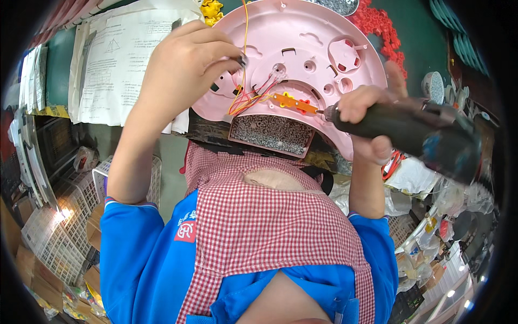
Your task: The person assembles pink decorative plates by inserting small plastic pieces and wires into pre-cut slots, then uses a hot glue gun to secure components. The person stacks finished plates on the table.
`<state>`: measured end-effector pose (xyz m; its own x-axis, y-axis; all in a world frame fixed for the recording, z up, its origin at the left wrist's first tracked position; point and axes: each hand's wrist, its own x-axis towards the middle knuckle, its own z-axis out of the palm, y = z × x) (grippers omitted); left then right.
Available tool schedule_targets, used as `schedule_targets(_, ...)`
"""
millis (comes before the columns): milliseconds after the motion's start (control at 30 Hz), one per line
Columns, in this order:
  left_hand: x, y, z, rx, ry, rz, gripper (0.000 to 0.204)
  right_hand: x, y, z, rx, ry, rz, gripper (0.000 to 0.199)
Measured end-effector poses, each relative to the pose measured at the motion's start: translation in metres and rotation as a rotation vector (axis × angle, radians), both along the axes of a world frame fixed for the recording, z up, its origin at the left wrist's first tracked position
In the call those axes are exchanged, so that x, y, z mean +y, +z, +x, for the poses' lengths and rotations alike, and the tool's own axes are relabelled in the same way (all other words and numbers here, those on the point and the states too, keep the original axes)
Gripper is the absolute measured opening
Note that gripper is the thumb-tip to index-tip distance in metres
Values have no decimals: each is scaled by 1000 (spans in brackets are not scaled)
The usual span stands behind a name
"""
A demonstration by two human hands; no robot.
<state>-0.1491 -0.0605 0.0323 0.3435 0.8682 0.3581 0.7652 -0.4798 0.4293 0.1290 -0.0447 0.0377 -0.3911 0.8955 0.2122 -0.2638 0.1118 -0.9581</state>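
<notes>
My right hand (367, 108) grips a black electric screwdriver (415, 129). Its bit reaches the right end of a narrow orange strip (288, 102) bearing yellow and red star-shaped pieces. That strip lies inside a large pink curved plastic shell (259, 32). Red and yellow wires (245, 100) run from the strip's left end over the shell. Above the shell's left part, my left hand (189, 67) is closed in a pinch. Something small and dark shows at its fingertips, beside a yellow wire (246, 32); what it is I cannot make out.
A box of small metal screws (275, 135) sits at the near table edge. Printed papers (118, 48) lie left. Yellow parts (212, 9) and red parts (380, 29) are piled behind the shell. White plastic baskets (59, 232) stand at lower left.
</notes>
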Motion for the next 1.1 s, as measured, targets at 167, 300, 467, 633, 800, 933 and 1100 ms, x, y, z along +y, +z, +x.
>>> schedule_targets(167,20,12,70,-672,-225,-592,15,6,8,27,282,-107,184,84)
schedule_targets(300,45,-34,122,-372,-211,-330,14,-1,7,41,214,-239,211,89)
schedule_targets(467,50,-45,146,52,-310,-22,8,-12,6,52,182,-311,226,89)
schedule_targets(633,55,-56,151,0,-337,-15,11,-12,5,57,205,-315,206,91)
schedule_targets(800,62,-51,142,-277,-307,-73,33,-12,4,54,218,-355,190,91)
schedule_targets(933,59,-3,112,-1833,-516,-1422,75,-17,4,55,205,-434,167,90)
schedule_targets(1100,44,14,108,-2134,-912,-1583,94,-14,-1,53,140,-453,162,87)
